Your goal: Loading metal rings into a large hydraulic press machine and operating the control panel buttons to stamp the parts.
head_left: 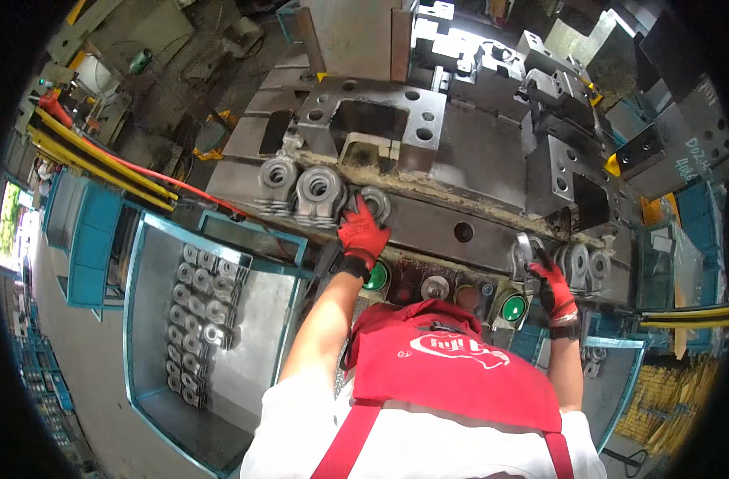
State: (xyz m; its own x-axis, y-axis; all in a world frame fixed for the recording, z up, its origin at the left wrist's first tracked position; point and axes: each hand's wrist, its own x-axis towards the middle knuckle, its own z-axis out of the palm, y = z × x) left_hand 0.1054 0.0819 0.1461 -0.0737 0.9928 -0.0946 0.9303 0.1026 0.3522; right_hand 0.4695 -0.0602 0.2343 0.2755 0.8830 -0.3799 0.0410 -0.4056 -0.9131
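Note:
My left hand [363, 234], in a red work glove, has its fingers closed on a grey ring-ended metal forging [377, 201]. This forging sits at the right end of stacked similar forgings [317, 186] on the near ledge of the machine bed. Farther right, my right hand [556, 289], in a red and dark glove, grips another ring-ended forging [523, 249] that stands nearly on edge. Just right of it, more forgings [576, 262] lean together on the ledge. The fingertips of both hands are partly hidden by the parts.
Steel die blocks [428, 120] stand on the machine bed beyond my hands. Green push buttons [512, 307] and a red button [467, 297] line the near panel. At left, a blue-framed metal bin [256, 335] holds rows of forgings [190, 319]. Yellow bars [101, 156] flank the machine.

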